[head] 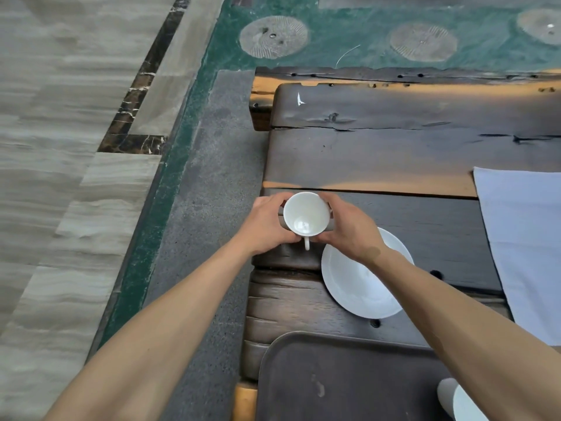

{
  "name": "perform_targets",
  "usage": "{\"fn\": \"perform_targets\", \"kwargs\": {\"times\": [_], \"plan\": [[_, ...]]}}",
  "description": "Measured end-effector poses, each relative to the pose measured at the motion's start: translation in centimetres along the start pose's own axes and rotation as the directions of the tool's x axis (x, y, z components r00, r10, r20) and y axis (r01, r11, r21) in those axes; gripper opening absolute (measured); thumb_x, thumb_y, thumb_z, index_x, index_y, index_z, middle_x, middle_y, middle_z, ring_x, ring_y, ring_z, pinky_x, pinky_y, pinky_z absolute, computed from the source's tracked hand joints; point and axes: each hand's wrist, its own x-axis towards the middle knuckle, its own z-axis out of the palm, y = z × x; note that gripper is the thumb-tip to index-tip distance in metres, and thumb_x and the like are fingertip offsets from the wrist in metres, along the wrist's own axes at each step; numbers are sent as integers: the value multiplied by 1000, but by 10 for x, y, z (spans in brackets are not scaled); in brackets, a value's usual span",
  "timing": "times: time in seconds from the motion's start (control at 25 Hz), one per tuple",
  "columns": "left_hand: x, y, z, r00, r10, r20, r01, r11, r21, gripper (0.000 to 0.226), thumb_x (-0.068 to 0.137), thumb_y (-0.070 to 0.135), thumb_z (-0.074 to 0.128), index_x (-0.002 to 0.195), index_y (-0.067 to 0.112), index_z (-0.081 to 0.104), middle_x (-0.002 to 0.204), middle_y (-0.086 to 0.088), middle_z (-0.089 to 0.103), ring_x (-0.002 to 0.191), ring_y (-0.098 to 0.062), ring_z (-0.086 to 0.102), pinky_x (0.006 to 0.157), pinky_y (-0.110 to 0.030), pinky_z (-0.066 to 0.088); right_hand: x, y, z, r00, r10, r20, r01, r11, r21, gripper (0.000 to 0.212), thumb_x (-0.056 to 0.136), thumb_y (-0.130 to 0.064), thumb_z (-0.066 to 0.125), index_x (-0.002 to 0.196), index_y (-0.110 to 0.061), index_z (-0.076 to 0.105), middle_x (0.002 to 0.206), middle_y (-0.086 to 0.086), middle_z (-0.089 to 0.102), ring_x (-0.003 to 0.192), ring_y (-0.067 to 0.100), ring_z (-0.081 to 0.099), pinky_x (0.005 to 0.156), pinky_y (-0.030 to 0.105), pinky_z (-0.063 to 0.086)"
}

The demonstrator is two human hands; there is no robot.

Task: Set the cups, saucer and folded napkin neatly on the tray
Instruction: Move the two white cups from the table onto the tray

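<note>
left hand [267,224] and right hand [349,229] are both cupped around a white cup [306,214] near the left edge of the dark wooden table [379,153], handle pointing back at the person. looks like the pickup step, with the saucer [358,287] just right of it, the napkin [525,238] further right. next it needs a level carry down onto the tray [318,390], where another cup [464,405] seems to sit already.

Both bare arms stretched forward, left hand [267,226] and right hand [349,229] cupped inward

tray [291,390] mostly bare, cup [464,405] at its right edge, saucer [349,287] beyond
</note>
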Motion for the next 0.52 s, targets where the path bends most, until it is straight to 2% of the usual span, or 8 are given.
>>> {"fn": "perform_targets", "kwargs": {"times": [0.2,0.28,0.36,0.52], "plan": [[-45,20,-4,1000,17,-15,-17,1000,-9,77,67,23,86,134,27,48,114,12,46,129,-16,32,92,-24,30,-41,-23,-14,1000,-1,12,1,1000,21,75,64,-46,80,126,-39,38,120,-10,63,105,20,61,79,43,53],[-64,27,-5,1000,15,-12,-15,999,-36,77,67,26,87,134,28,48,112,16,45,128,-16,33,96,-26,34,-58,-32,-18,1000,2,6,-2,1000,22,76,64,-48,80,127,-37,40,120,-10,63,105,20,61,79,43,53],[-85,33,-5,1000,8,-9,-9,998,-60,78,66,28,87,134,29,48,117,12,48,129,-16,34,100,-28,36,-79,-41,-22,1000,15,14,-16,999,36,78,64,-48,82,128,-35,41,121,-10,63,104,20,61,79,42,53],[-123,44,2,1000,24,-18,-25,998,-60,78,65,26,88,133,30,49,122,5,53,128,-15,33,102,-30,38,-123,-54,-26,999,41,14,-42,995,87,77,63,-46,80,127,-36,41,116,-14,62,102,15,61,66,31,47]]}}
